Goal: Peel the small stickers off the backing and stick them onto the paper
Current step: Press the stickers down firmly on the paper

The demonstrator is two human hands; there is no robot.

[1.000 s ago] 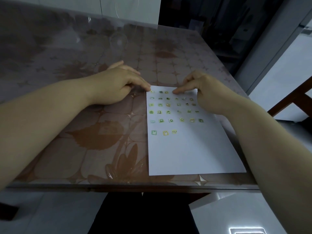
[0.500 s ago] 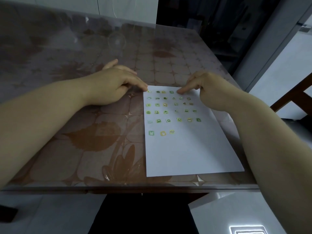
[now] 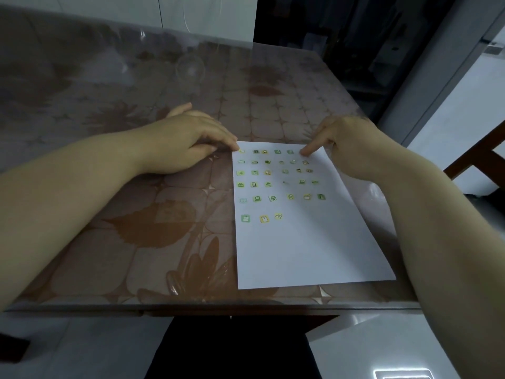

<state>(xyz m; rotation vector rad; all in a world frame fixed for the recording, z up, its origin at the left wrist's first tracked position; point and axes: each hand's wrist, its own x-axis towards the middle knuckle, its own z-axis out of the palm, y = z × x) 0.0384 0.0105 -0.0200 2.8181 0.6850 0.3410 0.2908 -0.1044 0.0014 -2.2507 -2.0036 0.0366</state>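
Stickers (image 3: 268,184) sit in neat little rows on the top half of the white paper (image 3: 306,255). The paper lies flat on the brown flower table (image 3: 123,255), close to the front edge.

I see one small change. The pointing finger (image 3: 304,152) of the right hand (image 3: 352,143) has slid to the right along the top row. A moment ago it was near the middle of that row. Now its tip presses down just past the last sticker there, near the top right corner. That finger is out straight and the other fingers are tucked in. I cannot tell if a sticker is under the tip. I think a new one is being rubbed flat, so the top row looks about full.

The left hand (image 3: 188,138) has stayed put. Its fingers are stretched out loosely, and the tips touch the top left corner of the paper, as if to keep it from sliding.

Each sticker is a tiny square, green or yellow, with a picture too small for me to read. I count six rows, and the lowest row has only three. The bottom half of the paper is still bare. I do not see the backing sheet anywhere.
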